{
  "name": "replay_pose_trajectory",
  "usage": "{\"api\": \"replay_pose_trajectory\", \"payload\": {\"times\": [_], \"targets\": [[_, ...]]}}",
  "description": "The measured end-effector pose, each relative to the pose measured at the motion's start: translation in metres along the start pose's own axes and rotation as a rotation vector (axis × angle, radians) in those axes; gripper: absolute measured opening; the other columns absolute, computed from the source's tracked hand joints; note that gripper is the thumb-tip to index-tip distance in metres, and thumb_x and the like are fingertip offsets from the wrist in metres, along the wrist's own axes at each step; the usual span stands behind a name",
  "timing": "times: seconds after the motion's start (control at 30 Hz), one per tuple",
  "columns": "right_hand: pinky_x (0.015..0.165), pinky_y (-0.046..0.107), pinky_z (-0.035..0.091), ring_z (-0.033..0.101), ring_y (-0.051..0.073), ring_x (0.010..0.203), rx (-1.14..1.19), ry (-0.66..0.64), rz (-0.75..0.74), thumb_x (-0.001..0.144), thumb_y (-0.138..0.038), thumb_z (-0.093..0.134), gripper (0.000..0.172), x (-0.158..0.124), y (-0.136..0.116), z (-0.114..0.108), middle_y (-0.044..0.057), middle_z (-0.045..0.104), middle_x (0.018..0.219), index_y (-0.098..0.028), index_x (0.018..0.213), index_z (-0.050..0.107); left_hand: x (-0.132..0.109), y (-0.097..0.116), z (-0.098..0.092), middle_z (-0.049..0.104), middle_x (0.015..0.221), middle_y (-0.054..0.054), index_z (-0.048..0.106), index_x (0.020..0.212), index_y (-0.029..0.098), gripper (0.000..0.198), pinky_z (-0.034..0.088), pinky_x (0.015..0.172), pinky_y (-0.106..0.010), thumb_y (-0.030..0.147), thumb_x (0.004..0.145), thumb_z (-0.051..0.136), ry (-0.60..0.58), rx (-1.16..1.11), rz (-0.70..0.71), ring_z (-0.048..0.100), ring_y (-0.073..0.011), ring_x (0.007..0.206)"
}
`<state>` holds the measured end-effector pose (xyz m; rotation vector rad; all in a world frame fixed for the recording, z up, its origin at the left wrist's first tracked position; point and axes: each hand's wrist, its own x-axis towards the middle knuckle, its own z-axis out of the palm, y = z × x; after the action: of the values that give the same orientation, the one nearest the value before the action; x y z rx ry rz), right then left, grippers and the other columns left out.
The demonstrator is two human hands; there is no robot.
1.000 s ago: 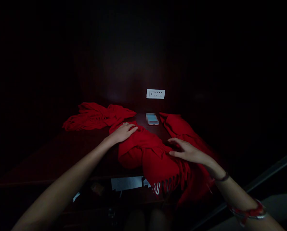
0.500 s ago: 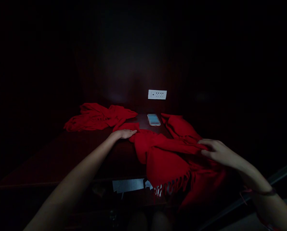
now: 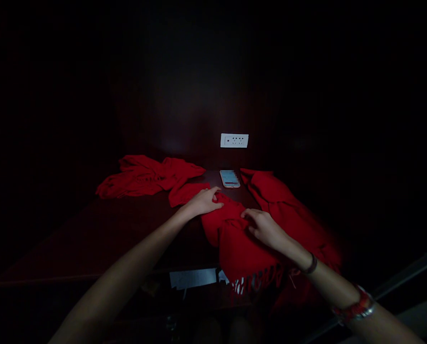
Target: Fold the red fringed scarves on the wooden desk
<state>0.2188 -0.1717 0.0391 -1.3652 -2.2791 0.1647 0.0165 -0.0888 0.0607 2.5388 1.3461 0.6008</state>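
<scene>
A red fringed scarf point(image 3: 242, 243) lies bunched across the dark tabletop, its tasselled end hanging over the front edge. My left hand point(image 3: 204, 201) rests on the bunched part, thumb and fingers apart, palm side down. Just right of it, my right hand point(image 3: 265, 228) has its curled fingers on the same scarf, with red cloth at the fingertips. More red cloth point(image 3: 285, 205) spreads out on the right, partly behind my right forearm. Another crumpled red scarf point(image 3: 145, 177) lies at the back left.
A phone point(image 3: 229, 178) with a lit screen lies behind the scarf. On the dark wall above it is a white socket panel point(image 3: 234, 140). The tabletop point(image 3: 73, 243) extends left. White papers point(image 3: 193, 278) show below its front edge. Much of the surroundings is too dark to make out.
My right hand has moved left from the far right cloth to the bunched scarf. My left hand has shifted right onto the bunch. The stretched strip between them no longer shows.
</scene>
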Motion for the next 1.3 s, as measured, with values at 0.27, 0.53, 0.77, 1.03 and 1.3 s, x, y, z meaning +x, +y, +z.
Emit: {"api": "replay_pose_trajectory", "payload": {"times": [0.27,0.53,0.77,1.03,1.3], "targets": [[0.075,0.029,0.039,0.05,0.015,0.081,0.113,0.076,-0.054,0.061,-0.004,0.042,0.031,-0.016,-0.012,-0.008,0.003,0.053,0.085,-0.019,0.085,0.054,-0.002,-0.041,-0.002,0.058,0.071,0.0,0.054,0.078,0.017,0.031,0.04,0.059,-0.02,0.002,0.057,0.037,0.001,-0.086,-0.032,0.053,-0.0108,0.066],[0.079,0.028,0.039,0.047,0.014,0.085,0.026,0.015,-0.117,0.07,-0.005,0.041,0.031,-0.021,-0.015,0.024,0.004,0.051,0.088,-0.02,0.092,0.057,0.001,0.01,-0.015,0.062,0.066,-0.005,0.059,0.062,0.015,0.031,0.041,0.062,-0.027,0.04,0.071,0.043,-0.202,-0.132,-0.211,0.057,-0.0202,0.069],[0.073,0.029,0.04,0.046,0.016,0.081,-0.247,0.015,-0.198,0.077,-0.012,0.04,0.027,-0.024,-0.017,0.025,0.007,0.05,0.086,-0.022,0.095,0.058,0.031,0.006,-0.01,0.063,0.062,-0.001,0.06,0.076,0.016,0.022,0.045,0.057,-0.024,0.035,0.069,0.053,-0.461,-0.846,-0.495,0.057,-0.0128,0.055],[0.066,0.026,0.038,0.044,0.018,0.08,-0.368,-0.014,-0.187,0.077,-0.014,0.041,0.025,-0.012,-0.015,0.013,0.006,0.047,0.087,-0.024,0.088,0.062,0.018,-0.03,-0.03,0.063,0.071,-0.002,0.056,0.077,0.015,0.007,0.047,0.068,-0.023,0.018,0.073,0.052,-0.441,-1.304,-0.513,0.058,-0.009,0.062],[0.06,0.025,0.036,0.041,0.02,0.086,-0.471,0.195,0.019,0.076,-0.013,0.039,0.027,-0.007,0.005,-0.042,0.009,0.044,0.093,-0.023,0.083,0.063,0.007,-0.046,-0.039,0.055,0.055,0.004,0.052,0.073,0.014,0.028,0.04,0.043,-0.015,0.014,0.052,0.071,-0.371,-1.183,-0.463,0.049,-0.004,0.041]]}}
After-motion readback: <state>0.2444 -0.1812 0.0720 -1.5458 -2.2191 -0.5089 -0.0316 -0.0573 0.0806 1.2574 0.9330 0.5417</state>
